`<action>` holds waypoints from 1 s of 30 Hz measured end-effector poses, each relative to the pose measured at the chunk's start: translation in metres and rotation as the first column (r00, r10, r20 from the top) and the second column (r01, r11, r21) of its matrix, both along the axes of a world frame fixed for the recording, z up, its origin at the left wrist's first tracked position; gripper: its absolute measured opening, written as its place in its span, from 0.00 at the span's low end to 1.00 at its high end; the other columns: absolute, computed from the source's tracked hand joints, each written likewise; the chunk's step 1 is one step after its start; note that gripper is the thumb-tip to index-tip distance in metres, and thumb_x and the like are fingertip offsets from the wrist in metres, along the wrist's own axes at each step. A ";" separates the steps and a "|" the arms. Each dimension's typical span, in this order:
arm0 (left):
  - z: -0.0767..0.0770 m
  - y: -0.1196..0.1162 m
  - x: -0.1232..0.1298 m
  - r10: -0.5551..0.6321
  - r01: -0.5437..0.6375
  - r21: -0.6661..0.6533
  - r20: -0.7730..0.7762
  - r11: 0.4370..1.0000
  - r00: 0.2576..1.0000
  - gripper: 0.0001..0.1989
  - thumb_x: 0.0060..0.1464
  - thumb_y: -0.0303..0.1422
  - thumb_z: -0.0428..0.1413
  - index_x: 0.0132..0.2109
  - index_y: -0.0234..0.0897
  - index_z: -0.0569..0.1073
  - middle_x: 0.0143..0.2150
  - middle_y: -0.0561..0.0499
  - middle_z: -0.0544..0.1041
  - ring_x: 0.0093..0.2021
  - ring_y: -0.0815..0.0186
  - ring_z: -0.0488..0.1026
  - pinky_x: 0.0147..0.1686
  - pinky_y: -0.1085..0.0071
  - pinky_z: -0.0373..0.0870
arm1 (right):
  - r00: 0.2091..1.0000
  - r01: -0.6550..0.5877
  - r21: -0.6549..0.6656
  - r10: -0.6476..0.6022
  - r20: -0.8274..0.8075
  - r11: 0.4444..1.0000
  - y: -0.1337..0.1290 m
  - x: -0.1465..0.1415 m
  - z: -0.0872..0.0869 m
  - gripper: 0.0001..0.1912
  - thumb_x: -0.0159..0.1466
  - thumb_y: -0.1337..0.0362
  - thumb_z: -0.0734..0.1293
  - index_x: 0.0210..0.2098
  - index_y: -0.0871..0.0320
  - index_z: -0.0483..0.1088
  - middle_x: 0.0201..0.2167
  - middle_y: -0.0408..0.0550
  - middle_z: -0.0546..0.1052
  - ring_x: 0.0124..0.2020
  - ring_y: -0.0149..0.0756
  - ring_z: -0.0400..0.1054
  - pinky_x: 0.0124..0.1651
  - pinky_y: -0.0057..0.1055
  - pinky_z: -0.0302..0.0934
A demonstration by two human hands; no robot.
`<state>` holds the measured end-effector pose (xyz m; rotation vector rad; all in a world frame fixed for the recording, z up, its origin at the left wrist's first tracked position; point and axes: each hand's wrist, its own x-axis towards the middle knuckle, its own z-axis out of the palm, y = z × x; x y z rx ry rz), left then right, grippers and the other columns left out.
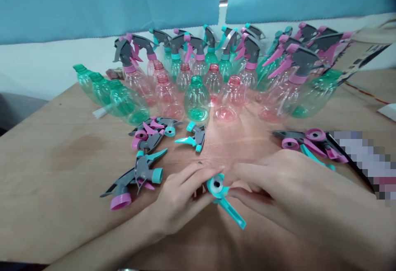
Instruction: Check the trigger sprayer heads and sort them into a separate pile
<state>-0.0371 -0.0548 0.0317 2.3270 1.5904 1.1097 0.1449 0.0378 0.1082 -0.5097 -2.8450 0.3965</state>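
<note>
Low over the front of the table, a grey and turquoise trigger spray head point(217, 184) is between my two hands. Fingers of my left hand point(181, 192) wrap its grey body and hide most of it. My right hand point(275, 184) pinches at the turquoise end from the other side; its fingertips are partly hidden. The turquoise trigger lever points down and right, and a round opening faces me. Left of my hands lie loose spray heads with pink and turquoise collars point(121, 201). Another turquoise-collared spray head point(195, 135) lies just beyond.
Green bottles point(130, 102) and pink bottles point(168, 97) without tops stand across the table. Behind them are several bottles fitted with spray heads point(250, 48). More spray heads point(315, 137) lie at right beside a blurred-out flat object point(365, 159). A printed bag point(359, 52) stands back right.
</note>
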 end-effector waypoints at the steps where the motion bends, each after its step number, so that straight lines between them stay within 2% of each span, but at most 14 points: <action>1: 0.000 0.001 -0.001 0.012 -0.012 -0.012 0.019 1.000 1.000 0.15 0.57 0.29 0.55 0.52 0.39 0.68 0.39 0.49 0.75 0.28 0.72 0.72 0.27 0.78 0.70 | 0.999 -0.030 -0.014 0.030 -0.014 0.999 0.001 0.001 0.001 0.13 0.58 0.73 0.61 0.19 0.57 0.64 0.14 0.35 0.66 0.13 0.24 0.55 0.18 0.27 0.41; 5: -0.001 0.004 -0.001 0.040 -0.037 -0.044 0.067 0.998 0.997 0.17 0.55 0.31 0.58 0.52 0.39 0.69 0.36 0.51 0.75 0.27 0.72 0.71 0.26 0.78 0.69 | 0.990 -0.143 -0.106 0.143 -0.004 0.984 0.010 -0.001 -0.001 0.09 0.61 0.74 0.61 0.30 0.57 0.70 0.20 0.37 0.71 0.18 0.25 0.60 0.22 0.26 0.46; 10: -0.002 0.005 0.002 0.027 -0.017 -0.079 0.122 0.997 0.992 0.14 0.51 0.31 0.61 0.45 0.37 0.71 0.35 0.51 0.74 0.29 0.71 0.71 0.28 0.77 0.69 | 0.974 -0.217 -0.275 0.225 -0.004 0.936 0.032 -0.008 -0.009 0.08 0.62 0.69 0.63 0.27 0.57 0.70 0.21 0.35 0.69 0.21 0.23 0.58 0.24 0.24 0.46; 12: -0.002 0.006 0.002 0.012 0.000 -0.087 0.138 0.996 0.990 0.15 0.49 0.30 0.62 0.45 0.36 0.70 0.37 0.51 0.74 0.31 0.71 0.71 0.29 0.77 0.70 | 0.971 -0.233 -0.288 0.240 -0.011 0.929 0.036 -0.009 -0.010 0.07 0.62 0.69 0.63 0.28 0.57 0.70 0.20 0.35 0.69 0.21 0.23 0.57 0.25 0.24 0.46; 15: -0.002 0.007 0.001 0.016 -0.002 -0.101 0.142 0.995 0.990 0.15 0.50 0.30 0.62 0.45 0.36 0.71 0.36 0.52 0.74 0.30 0.71 0.71 0.29 0.77 0.69 | 0.969 -0.232 -0.237 0.244 0.023 0.943 0.036 -0.009 -0.011 0.08 0.63 0.68 0.63 0.27 0.57 0.68 0.20 0.36 0.68 0.21 0.24 0.57 0.26 0.25 0.46; 17: -0.001 0.008 0.001 0.003 0.015 -0.134 0.134 0.991 0.991 0.12 0.51 0.32 0.61 0.43 0.35 0.72 0.35 0.51 0.73 0.30 0.70 0.70 0.28 0.76 0.69 | 0.970 -0.223 -0.185 0.236 0.055 0.957 0.034 -0.008 -0.011 0.08 0.63 0.67 0.63 0.27 0.56 0.68 0.20 0.36 0.69 0.21 0.25 0.57 0.25 0.26 0.45; 22: 0.003 0.009 0.004 -0.051 0.082 -0.234 0.134 0.969 0.990 0.07 0.55 0.31 0.58 0.42 0.36 0.74 0.38 0.50 0.74 0.35 0.67 0.72 0.33 0.74 0.71 | 0.971 -0.198 -0.040 0.201 0.125 0.979 0.027 -0.005 -0.010 0.07 0.65 0.66 0.61 0.32 0.56 0.70 0.20 0.39 0.71 0.20 0.28 0.61 0.25 0.27 0.45; 26: 0.006 0.009 0.005 -0.089 0.125 -0.267 0.142 0.956 0.986 0.04 0.57 0.31 0.55 0.37 0.36 0.74 0.39 0.49 0.73 0.37 0.67 0.72 0.36 0.73 0.70 | 0.975 -0.191 0.085 0.180 0.128 0.978 0.019 -0.001 -0.014 0.06 0.63 0.69 0.61 0.36 0.57 0.70 0.17 0.38 0.69 0.16 0.26 0.57 0.23 0.28 0.40; 30: 0.006 0.009 0.006 -0.123 0.164 -0.286 0.153 0.944 0.980 0.06 0.57 0.33 0.55 0.36 0.35 0.74 0.36 0.50 0.72 0.35 0.67 0.71 0.35 0.74 0.69 | 0.990 -0.088 0.204 0.064 0.124 0.975 0.011 -0.001 -0.018 0.04 0.57 0.71 0.67 0.32 0.58 0.70 0.14 0.36 0.65 0.12 0.26 0.51 0.21 0.30 0.32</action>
